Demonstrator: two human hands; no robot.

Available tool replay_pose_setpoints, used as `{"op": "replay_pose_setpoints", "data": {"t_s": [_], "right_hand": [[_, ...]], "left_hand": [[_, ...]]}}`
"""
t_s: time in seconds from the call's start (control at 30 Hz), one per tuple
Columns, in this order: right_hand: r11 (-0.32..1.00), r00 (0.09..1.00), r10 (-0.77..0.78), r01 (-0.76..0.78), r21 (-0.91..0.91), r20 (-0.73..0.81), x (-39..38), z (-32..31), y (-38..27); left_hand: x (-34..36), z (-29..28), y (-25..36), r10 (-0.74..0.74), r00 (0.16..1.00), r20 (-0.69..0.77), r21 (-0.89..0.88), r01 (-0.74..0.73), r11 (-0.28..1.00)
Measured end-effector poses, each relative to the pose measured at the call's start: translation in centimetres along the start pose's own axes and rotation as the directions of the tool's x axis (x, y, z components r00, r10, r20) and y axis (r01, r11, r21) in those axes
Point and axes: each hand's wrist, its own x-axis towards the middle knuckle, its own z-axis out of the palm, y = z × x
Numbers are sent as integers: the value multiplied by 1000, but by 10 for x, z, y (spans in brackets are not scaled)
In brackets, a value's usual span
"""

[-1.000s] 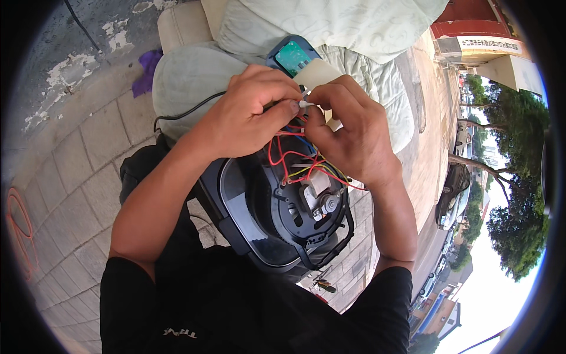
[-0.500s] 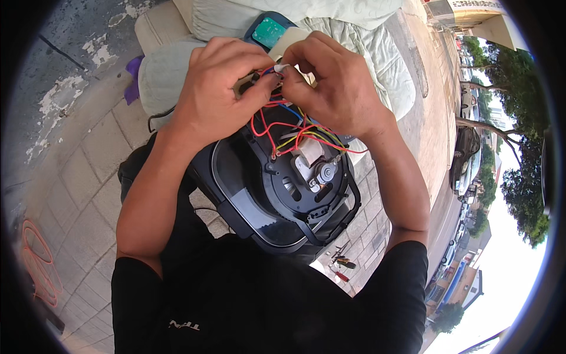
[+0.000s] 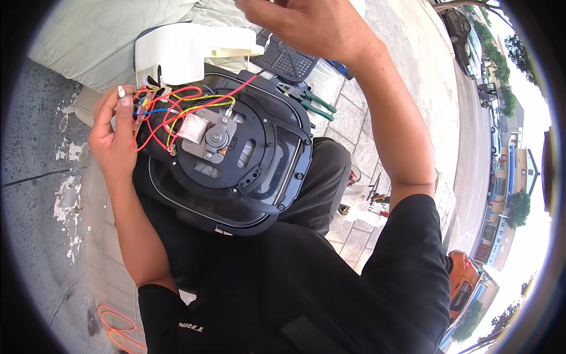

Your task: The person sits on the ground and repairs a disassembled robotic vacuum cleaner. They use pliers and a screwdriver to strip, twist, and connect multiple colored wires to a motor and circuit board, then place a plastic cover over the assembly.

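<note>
An opened black appliance (image 3: 277,171) with rounded corners rests on my lap, a small motor (image 3: 217,138) fixed to its round top plate. Red, yellow and blue wires (image 3: 187,95) loop from it toward my left hand (image 3: 117,138). The thumb and fingers of that hand are closed on a small white wire connector (image 3: 121,91), whose tip sticks up between them. My right hand (image 3: 327,26) is raised beyond the appliance at the top edge. Its fingertips are cut off, so what it may hold is hidden. A white plastic housing (image 3: 171,53) stands behind the wires.
Green-handled pliers (image 3: 318,107) lie beside the appliance, close to a black perforated panel (image 3: 289,62). Pale padded fabric (image 3: 112,35) spreads behind. Several tools (image 3: 377,197) lie on the paving at right. An orange cord (image 3: 121,327) is coiled at lower left.
My hands were together over the wires; now they are apart, the left lower and leftward, the right raised. The view has shifted, and the white housing and pliers now show.
</note>
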Motion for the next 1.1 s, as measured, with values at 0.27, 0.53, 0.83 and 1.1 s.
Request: {"op": "replay_pose_setpoints", "data": {"t_s": [0.27, 0.53, 0.83, 1.1], "right_hand": [[716, 595, 681, -420, -558, 426, -231, 48, 117], [634, 567, 749, -463, -619, 343, -266, 86, 149], [743, 755, 644, -656, -135, -122, -353, 17, 75], [211, -49, 956, -573, 792, -290, -444, 95, -38]], "left_hand": [[0, -1, -5, -223, 975, -4, -192, 218, 957], [11, -4, -16, -199, 980, 5, -251, 194, 948], [15, -24, -34, -122, 988, -92, -215, 100, 972], [17, -10, -23, -89, 987, -135, -134, 71, 988]]}}
